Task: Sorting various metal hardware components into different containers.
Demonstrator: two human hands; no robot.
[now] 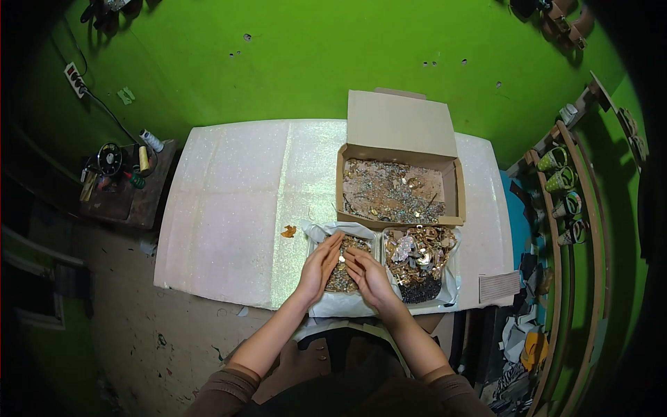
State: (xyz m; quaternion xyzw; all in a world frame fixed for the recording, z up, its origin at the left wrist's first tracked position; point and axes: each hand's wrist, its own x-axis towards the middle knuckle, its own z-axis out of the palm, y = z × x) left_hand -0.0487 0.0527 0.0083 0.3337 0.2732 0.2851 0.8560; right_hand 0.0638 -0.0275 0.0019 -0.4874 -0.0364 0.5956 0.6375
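My left hand [321, 266] and my right hand [369, 276] rest side by side over a plastic-lined tray [326, 303] of small gold and dark beads [340, 278]. Fingers of both hands touch the beads, and I cannot see anything gripped. To the right, a second lined tray [448, 281] holds larger gold and silver ornaments [417, 254] and a dark pile of beads. Behind both trays stands an open cardboard box [399, 126] with scattered small trinkets on its floor.
The trays sit on a glittery white covered table [229, 222]. A small orange piece [288, 231] lies left of the trays. A side stand [125, 184] at left carries thread spools and tools. Curved wooden racks [566, 208] with cups stand at right.
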